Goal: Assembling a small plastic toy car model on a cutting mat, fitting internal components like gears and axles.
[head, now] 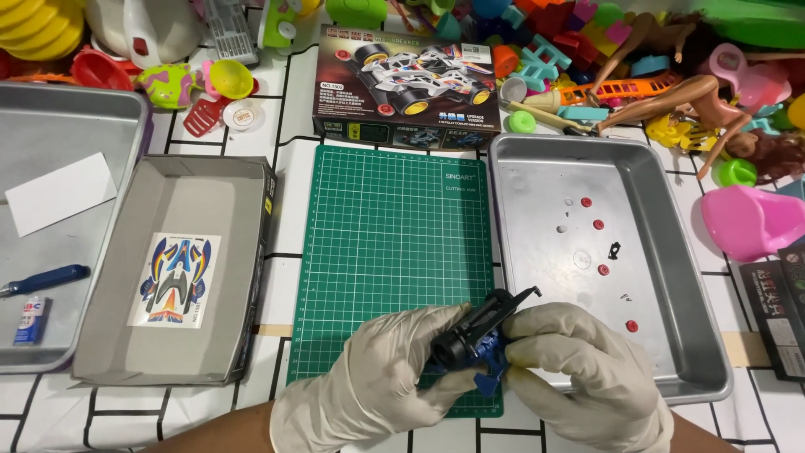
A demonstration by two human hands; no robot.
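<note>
Gripping small black-and-blue plastic toy car chassis [480, 340] with both cream-gloved hands over near edge of green gridded cutting mat [390, 252]. Left hand [377, 377] fingers curled round chassis from 9 o'clock; right hand [587, 369] pinching from 3 o'clock. Shallow metal tray [671, 252] with small red round parts [599, 225] at 2 o'clock.

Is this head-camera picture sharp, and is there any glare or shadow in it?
Head view: mostly sharp and evenly lit; soft glare on the right metal tray; faint shadows beneath the left hand and right hand holding the black and blue toy part; the table edges bow slightly.
</note>
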